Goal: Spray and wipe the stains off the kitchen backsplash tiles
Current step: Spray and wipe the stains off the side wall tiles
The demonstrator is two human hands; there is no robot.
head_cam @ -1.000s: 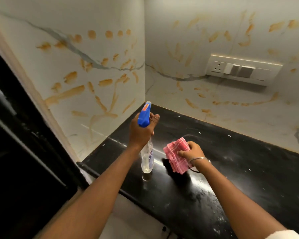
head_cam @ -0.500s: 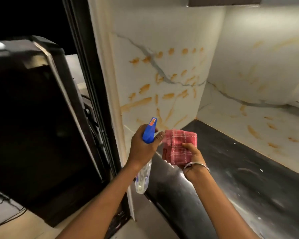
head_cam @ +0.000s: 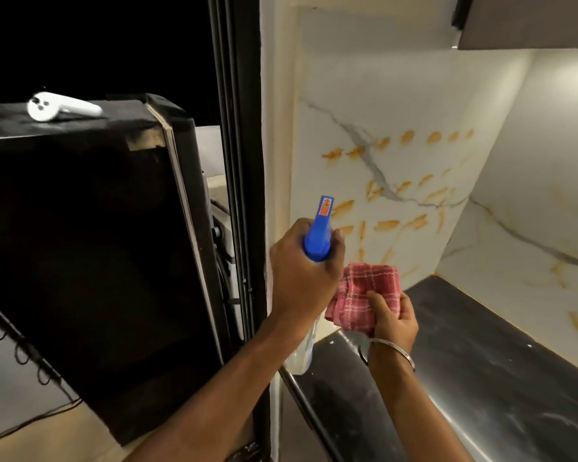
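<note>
**Spraying step, with no wiping begun.** Your left hand (head_cam: 302, 271) is wrapped round the neck of the spray bottle (head_cam: 319, 235). The fingers curl beneath its blue trigger head, and the clear body hangs below your wrist. Whether a finger sits on the trigger cannot be told, since the hand hides it. The nozzle points up toward the side backsplash tile (head_cam: 414, 95).

Your right hand (head_cam: 392, 315) pinches the folded red checked cloth (head_cam: 364, 291), thumb on top and fingers underneath. It is held just beside and below the left hand, above the near edge of the black countertop (head_cam: 481, 361).

The orange stains (head_cam: 386, 224) are scattered across the side tile, from its grey vein down almost to the countertop. More of them mark the back tile (head_cam: 531, 228) to the right. No mist or wet sheen shows on either tile, so the job looks barely started.

The next move calls for aiming the nozzle squarely at the stain cluster and squeezing the trigger. Keep the spray off the dark appliance (head_cam: 80, 245) at your left. After that, the cloth comes up flat against the wetted patch.
</note>
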